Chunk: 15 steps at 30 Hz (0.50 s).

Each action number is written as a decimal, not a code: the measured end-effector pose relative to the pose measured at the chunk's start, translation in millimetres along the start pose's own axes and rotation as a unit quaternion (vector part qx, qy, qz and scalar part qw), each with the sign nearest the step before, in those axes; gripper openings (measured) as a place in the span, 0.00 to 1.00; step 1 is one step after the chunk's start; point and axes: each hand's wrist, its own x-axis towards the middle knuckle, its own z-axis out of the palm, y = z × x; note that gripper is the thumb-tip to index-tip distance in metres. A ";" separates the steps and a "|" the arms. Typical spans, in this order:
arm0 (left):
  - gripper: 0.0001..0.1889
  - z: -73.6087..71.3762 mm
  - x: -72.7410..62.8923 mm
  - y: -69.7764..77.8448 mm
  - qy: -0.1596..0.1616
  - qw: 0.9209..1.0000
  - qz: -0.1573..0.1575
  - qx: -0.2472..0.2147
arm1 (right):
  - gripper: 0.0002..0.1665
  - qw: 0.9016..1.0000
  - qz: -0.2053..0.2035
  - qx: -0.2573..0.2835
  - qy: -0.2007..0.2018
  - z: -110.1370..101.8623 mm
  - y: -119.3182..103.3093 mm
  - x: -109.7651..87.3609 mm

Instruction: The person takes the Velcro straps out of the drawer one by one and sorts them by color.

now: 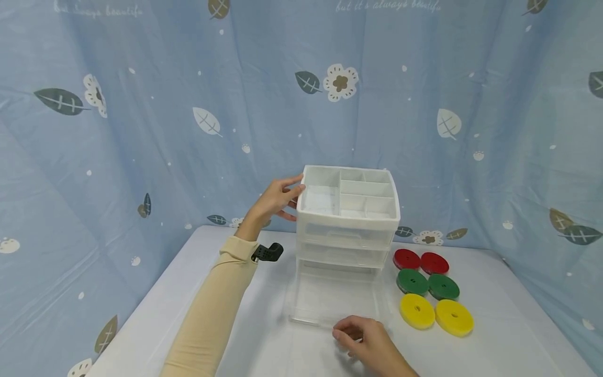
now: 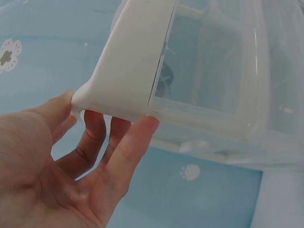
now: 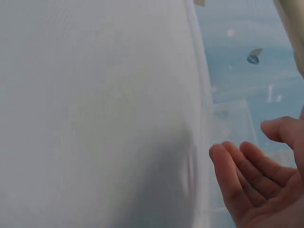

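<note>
A white drawer unit (image 1: 348, 220) with a compartmented top tray stands on the table. Its two upper drawers are closed, while the clear bottom drawer (image 1: 336, 293) is pulled out toward me with a bare floor. My left hand (image 1: 275, 198) holds the unit's upper left edge, thumb at the rim and fingers against the side. In the left wrist view the fingertips (image 2: 145, 124) meet the white frame (image 2: 130, 61). Close by the bottom drawer's front edge is my right hand (image 1: 369, 340), its fingers loosely bent and nothing between them.
Right of the unit lie flat rolls in pairs: red (image 1: 434, 263), green (image 1: 412, 282) and yellow (image 1: 454, 317). A white cloth (image 1: 249, 324) covers the table. Behind it hangs a blue patterned curtain (image 1: 282, 125). A black wrist device (image 1: 268, 252) sits on the left sleeve.
</note>
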 end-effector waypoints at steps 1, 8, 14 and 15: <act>0.31 0.1 -0.1 -0.2 0.000 1.000 0.000 0.000 | 0.22 0.999 0.014 0.032 -0.015 -0.1 2.8 0.8; 0.31 0.1 0.0 0.1 0.003 1.000 -0.005 -0.004 | 0.33 0.970 0.119 0.197 -0.079 4.3 18.7 4.8; 0.31 -0.2 -0.6 0.2 0.000 1.000 -0.010 -0.001 | 0.34 0.914 0.173 0.356 -0.090 12.2 19.4 4.3; 0.31 -0.2 -0.7 0.2 -0.001 1.000 -0.010 -0.001 | 0.34 0.904 0.176 0.380 -0.088 13.7 18.9 4.0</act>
